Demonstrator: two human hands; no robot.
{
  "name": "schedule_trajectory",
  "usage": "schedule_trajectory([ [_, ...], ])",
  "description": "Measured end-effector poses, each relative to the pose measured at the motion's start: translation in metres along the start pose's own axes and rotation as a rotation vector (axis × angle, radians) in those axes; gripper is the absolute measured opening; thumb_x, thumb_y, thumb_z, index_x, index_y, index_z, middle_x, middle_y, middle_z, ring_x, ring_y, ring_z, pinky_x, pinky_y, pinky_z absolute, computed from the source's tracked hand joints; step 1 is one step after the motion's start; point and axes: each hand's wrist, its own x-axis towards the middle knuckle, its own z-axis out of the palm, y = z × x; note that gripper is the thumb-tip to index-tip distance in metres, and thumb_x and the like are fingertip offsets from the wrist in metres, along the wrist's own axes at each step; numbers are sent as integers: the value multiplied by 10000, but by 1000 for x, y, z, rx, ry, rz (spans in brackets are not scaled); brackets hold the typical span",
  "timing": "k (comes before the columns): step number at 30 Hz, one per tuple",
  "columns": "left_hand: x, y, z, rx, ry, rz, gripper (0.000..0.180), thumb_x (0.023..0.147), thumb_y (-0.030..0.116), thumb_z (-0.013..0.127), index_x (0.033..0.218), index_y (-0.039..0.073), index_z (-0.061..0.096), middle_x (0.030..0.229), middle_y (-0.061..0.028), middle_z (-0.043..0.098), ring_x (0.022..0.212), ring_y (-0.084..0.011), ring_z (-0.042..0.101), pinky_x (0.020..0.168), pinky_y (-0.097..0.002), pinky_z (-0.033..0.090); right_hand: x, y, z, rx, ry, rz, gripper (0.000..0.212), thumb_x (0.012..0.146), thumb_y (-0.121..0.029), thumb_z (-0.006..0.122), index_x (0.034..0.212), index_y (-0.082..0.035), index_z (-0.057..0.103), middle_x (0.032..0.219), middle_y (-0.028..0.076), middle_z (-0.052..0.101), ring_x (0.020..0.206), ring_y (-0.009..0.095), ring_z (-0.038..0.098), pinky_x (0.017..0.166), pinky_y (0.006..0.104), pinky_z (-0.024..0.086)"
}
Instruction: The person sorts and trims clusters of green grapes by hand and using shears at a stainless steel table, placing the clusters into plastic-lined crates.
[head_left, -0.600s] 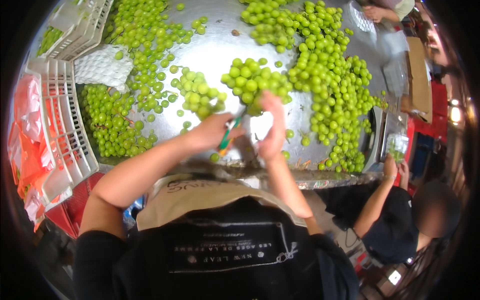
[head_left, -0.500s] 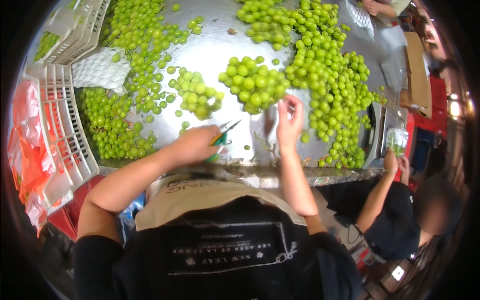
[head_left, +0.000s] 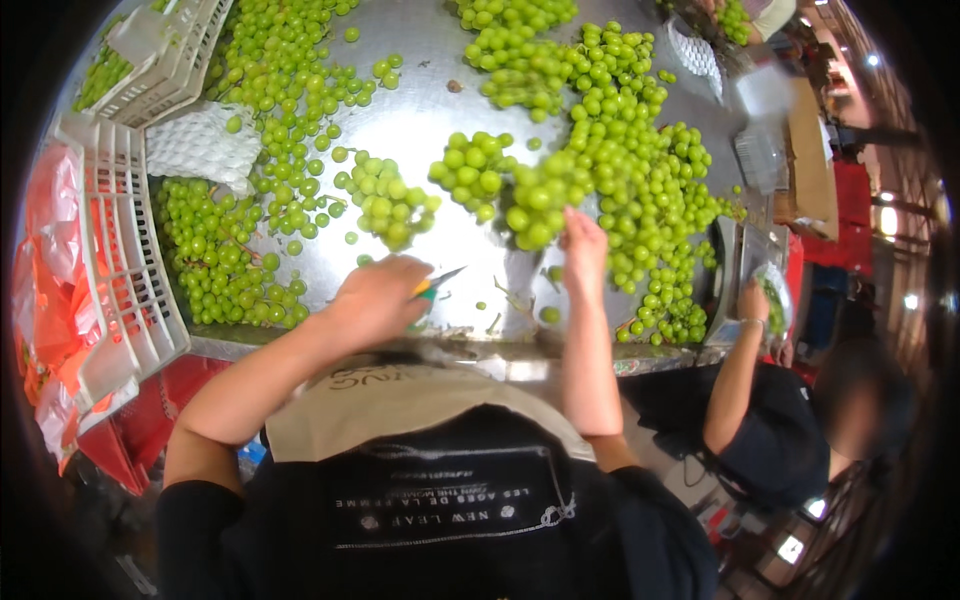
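My left hand [head_left: 378, 298] is closed round a pair of snips [head_left: 432, 286] with green and orange handles. Their pointed blades stick out to the right over the metal tabletop [head_left: 470, 335]. With its fingertips pinched, my right hand [head_left: 585, 248] holds a small bunch of green grapes [head_left: 540, 205] by its edge, slightly off the metal. Another small bunch [head_left: 472, 168] lies just behind it to the left. Between my hands and farther back rests a separate bunch [head_left: 390, 205]. Bits of stem [head_left: 512, 300] and a few loose grapes are scattered near the front edge.
Large heaps of grapes lie left [head_left: 225, 240] and right [head_left: 650, 150]. White plastic crates [head_left: 125, 240] and a white foam net [head_left: 203, 145] stand at the left. At right, a co-worker [head_left: 770, 420] holds a clear pack [head_left: 773, 300] of grapes; another person's hand shows at the far right.
My right hand has pinched a small bunch and lifted it away from the one beside it. My left hand has moved slightly left with the snips, whose blades now look closer together.
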Motion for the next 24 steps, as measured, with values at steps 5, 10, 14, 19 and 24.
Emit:
schedule_trajectory([
  [5,8,7,-18,-444,-10,-99,436,859,268,560,1226,49,475,1170,-142,536,1055,-274,530,873,-383,443,-28,-49,-42,268,-231,-98,177,911,-145,511,888,-14,628,695,-31,569,596,31,449,537,181,338],
  [10,48,47,-40,-1193,219,112,633,912,443,425,1404,87,248,1383,-124,343,1267,-266,340,1046,-419,285,-64,-75,-27,675,-687,-214,273,898,-196,528,1086,1,544,981,60,602,878,159,585,792,304,489],
  [14,56,79,-66,-1536,129,293,633,925,449,385,1407,69,230,1440,-147,255,1321,-265,262,1080,-404,214,-78,-66,0,1062,-857,-53,400,891,-260,524,1218,-47,435,1154,87,514,1001,204,530,804,347,490],
  [19,32,89,-76,-1562,138,295,568,921,397,429,1367,61,328,1395,-132,332,1285,-254,322,1064,-399,253,-85,-66,20,1179,-948,-25,410,891,-294,512,1216,-54,441,1152,89,518,1005,213,531,806,357,489],
  [24,6,83,-76,-596,736,450,427,736,196,683,1128,78,562,1260,-134,459,1221,-294,400,1001,-427,341,-87,-55,23,1167,-892,-76,422,890,-328,501,1214,-62,446,1151,90,521,1008,223,531,809,366,488],
])
